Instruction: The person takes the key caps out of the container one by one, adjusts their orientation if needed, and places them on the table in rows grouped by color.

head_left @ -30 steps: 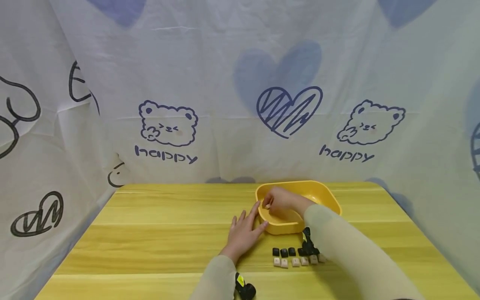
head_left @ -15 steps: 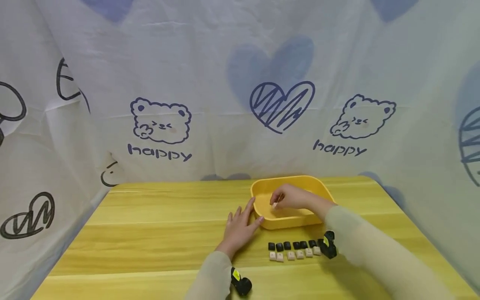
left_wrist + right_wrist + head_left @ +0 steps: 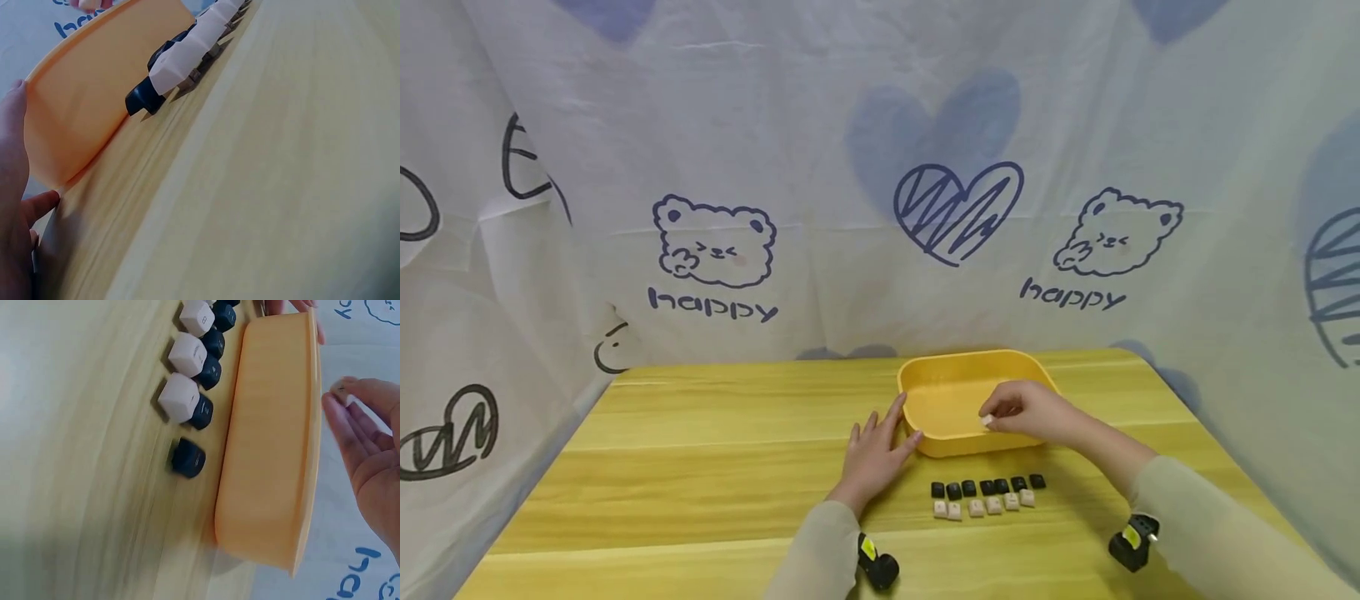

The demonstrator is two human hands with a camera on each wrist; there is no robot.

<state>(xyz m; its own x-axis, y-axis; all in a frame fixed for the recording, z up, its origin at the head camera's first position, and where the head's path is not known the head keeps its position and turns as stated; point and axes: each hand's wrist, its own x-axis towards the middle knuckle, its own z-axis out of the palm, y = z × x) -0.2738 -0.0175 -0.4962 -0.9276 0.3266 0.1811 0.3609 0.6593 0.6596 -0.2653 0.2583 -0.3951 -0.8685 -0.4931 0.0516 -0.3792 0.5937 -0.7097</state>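
Note:
A white keycap [image 3: 987, 420] is pinched between the thumb and fingertips of my right hand [image 3: 1030, 410], over the near rim of a yellow plastic tray [image 3: 951, 398]. In the right wrist view, that keycap [image 3: 340, 394] shows above the tray's rim. My left hand [image 3: 874, 458] lies at the tray's left near corner, fingers spread and fairly straight, with the thumb at the rim. Two rows of keycaps stand on the table just in front of the tray: black keycaps [image 3: 987, 487] behind, white keycaps [image 3: 994, 505] nearer me.
The wood-grain table [image 3: 715, 467] extends far to the left of the tray. A white printed cloth [image 3: 842, 275] hangs behind it and along both sides. The row's rightmost black keycap [image 3: 188, 457] has no white one in front of it.
My right hand has moved rightward and toward me inside the tray to its near rim, carrying the white keycap. My left hand stays at the corner. The head view has shifted slightly.

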